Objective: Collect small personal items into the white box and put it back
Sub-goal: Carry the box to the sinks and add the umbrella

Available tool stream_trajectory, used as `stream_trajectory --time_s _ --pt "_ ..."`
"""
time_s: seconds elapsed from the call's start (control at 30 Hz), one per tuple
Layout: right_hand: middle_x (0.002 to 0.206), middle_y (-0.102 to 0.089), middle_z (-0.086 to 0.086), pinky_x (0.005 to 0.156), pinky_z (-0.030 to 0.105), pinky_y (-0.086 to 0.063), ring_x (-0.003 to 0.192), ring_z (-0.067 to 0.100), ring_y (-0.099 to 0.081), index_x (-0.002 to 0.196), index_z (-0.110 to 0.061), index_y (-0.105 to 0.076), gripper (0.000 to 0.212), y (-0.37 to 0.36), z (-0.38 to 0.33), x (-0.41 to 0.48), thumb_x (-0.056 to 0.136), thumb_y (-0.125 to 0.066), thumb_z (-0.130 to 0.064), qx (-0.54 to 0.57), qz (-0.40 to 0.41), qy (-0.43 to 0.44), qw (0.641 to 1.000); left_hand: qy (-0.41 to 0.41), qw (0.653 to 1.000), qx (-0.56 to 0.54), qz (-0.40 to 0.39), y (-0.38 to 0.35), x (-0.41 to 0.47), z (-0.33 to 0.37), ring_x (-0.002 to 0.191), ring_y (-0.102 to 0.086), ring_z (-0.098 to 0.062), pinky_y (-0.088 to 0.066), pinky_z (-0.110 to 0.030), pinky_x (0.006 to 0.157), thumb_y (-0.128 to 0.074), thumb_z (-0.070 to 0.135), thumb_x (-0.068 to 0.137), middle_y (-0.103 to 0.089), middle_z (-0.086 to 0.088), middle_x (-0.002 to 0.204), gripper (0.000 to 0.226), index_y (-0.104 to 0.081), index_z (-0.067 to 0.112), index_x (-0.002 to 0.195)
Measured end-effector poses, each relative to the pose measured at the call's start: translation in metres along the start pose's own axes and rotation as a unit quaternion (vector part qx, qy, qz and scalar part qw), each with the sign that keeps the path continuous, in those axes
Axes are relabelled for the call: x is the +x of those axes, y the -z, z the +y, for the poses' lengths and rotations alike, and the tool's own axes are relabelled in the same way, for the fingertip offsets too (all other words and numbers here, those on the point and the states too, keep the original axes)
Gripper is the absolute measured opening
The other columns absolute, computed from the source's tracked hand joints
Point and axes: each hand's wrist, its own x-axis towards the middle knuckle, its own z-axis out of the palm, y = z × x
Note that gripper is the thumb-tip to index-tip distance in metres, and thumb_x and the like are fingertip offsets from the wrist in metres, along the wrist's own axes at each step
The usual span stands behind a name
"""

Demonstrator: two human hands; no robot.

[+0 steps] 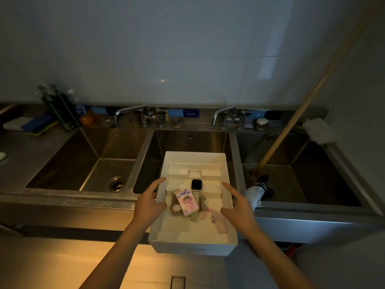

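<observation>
While the white box (193,245) is held between both hands, its long axis is seen running away from the body, over the steel surface's (62,200) front edge. Left hand (149,207) is pressed on the left wall, fingers curled; right hand (239,207) is spread wide at the right wall, contact uncertain. Watch (196,185) and tissue pack (187,202) are inside. Beyond: middle sink (193,140), taps, tiled wall.

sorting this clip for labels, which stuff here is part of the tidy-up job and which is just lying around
Job: white box, smartwatch, pink tissue pack, pink strap, left hand, right hand.

Lying about: sponges, mop handle, folded umbrella, white rag.
</observation>
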Motion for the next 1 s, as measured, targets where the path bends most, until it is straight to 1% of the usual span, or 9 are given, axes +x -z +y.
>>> stream_trajectory --time_s 0.13,0.2,0.3,0.4,0.5,0.6,0.73,0.9,1.0 --pt "0.102 -0.058 -0.012 0.065 0.013 -0.050 0.089 0.003 -0.058 0.136 -0.030 -0.044 0.071 -0.005 0.006 0.011 0.076 -0.065 0.001 -0.022 0.012 -0.017 1.000 -0.001 1.000 0.010 -0.007 -0.008 0.010 -0.009 0.105 -0.057 -0.019 -0.054 -0.031 0.076 -0.071 0.005 0.077 -0.056 0.003 0.125 0.072 -0.043 0.040 0.132" --pt "0.100 -0.056 -0.015 0.065 0.013 -0.049 0.086 0.000 -0.056 0.136 -0.029 -0.044 0.070 -0.008 0.009 0.015 0.076 -0.066 0.001 -0.033 0.014 -0.021 0.999 -0.005 1.000 0.010 -0.015 -0.011 0.014 -0.012 0.104 -0.057 -0.018 -0.052 -0.026 0.074 -0.071 0.005 0.077 -0.057 0.005 0.122 0.071 -0.042 0.039 0.132" --pt "0.097 -0.054 -0.018 0.062 0.012 -0.049 0.083 -0.003 -0.055 0.135 -0.029 -0.044 0.070 -0.011 0.010 0.021 0.077 -0.065 0.003 -0.037 0.016 -0.030 0.999 -0.005 1.000 0.006 -0.024 -0.013 0.019 -0.014 0.109 -0.056 -0.020 -0.050 -0.023 0.074 -0.071 0.006 0.078 -0.055 0.008 0.120 0.069 -0.042 0.036 0.133" --pt "0.096 -0.056 -0.017 0.065 0.014 -0.049 0.085 0.003 -0.057 0.135 -0.029 -0.044 0.069 -0.014 0.011 0.025 0.077 -0.063 0.004 -0.041 0.022 -0.030 0.998 -0.003 1.000 0.008 -0.027 -0.014 0.025 -0.017 0.111 -0.055 -0.022 -0.048 -0.024 0.076 -0.072 0.008 0.079 -0.056 0.004 0.125 0.068 -0.042 0.033 0.135" --pt "0.106 -0.059 -0.007 0.068 0.014 -0.050 0.095 0.011 -0.059 0.133 -0.030 -0.045 0.068 -0.015 0.012 0.028 0.077 -0.063 0.004 -0.032 0.028 -0.026 0.999 0.000 1.000 0.003 -0.025 -0.015 0.027 -0.018 0.112 -0.055 -0.024 -0.048 -0.024 0.077 -0.071 0.009 0.080 -0.055 0.003 0.125 0.068 -0.040 0.034 0.136" --pt "0.109 -0.054 -0.009 0.064 0.009 -0.048 0.099 0.010 -0.055 0.132 -0.028 -0.045 0.063 -0.016 0.009 0.031 0.080 -0.063 0.002 -0.036 0.024 -0.023 0.999 0.006 0.999 -0.008 -0.031 -0.016 0.026 -0.016 0.117 -0.052 -0.026 -0.049 -0.030 0.085 -0.066 0.009 0.084 -0.053 0.001 0.132 0.066 -0.036 0.033 0.138" --pt "0.114 -0.051 -0.008 0.068 0.009 -0.045 0.105 0.012 -0.052 0.136 -0.024 -0.041 0.061 -0.013 0.009 0.032 0.083 -0.059 0.001 -0.043 0.001 -0.015 0.999 0.011 0.998 -0.007 -0.055 -0.016 0.021 -0.011 0.124 -0.046 -0.028 -0.046 -0.033 0.092 -0.064 0.009 0.086 -0.044 -0.002 0.140 0.071 -0.028 0.031 0.143" --pt "0.115 -0.050 -0.007 0.075 0.013 -0.046 0.104 0.012 -0.051 0.137 -0.024 -0.038 0.061 -0.013 0.011 0.029 0.085 -0.058 -0.001 -0.054 -0.008 -0.010 0.998 0.010 0.998 -0.023 -0.052 -0.016 0.017 -0.012 0.126 -0.044 -0.027 -0.045 -0.031 0.092 -0.064 0.008 0.086 -0.042 -0.002 0.143 0.071 -0.028 0.032 0.143" --pt "0.116 -0.052 -0.005 0.072 0.010 -0.049 0.100 0.006 -0.054 0.136 -0.021 -0.042 0.055 -0.009 0.010 0.027 0.087 -0.058 -0.002 -0.020 -0.005 -0.006 1.000 0.004 0.998 -0.040 -0.045 -0.018 0.014 -0.012 0.127 -0.043 -0.026 -0.044 -0.029 0.090 -0.064 0.006 0.085 -0.042 -0.001 0.143 0.070 -0.031 0.031 0.142"
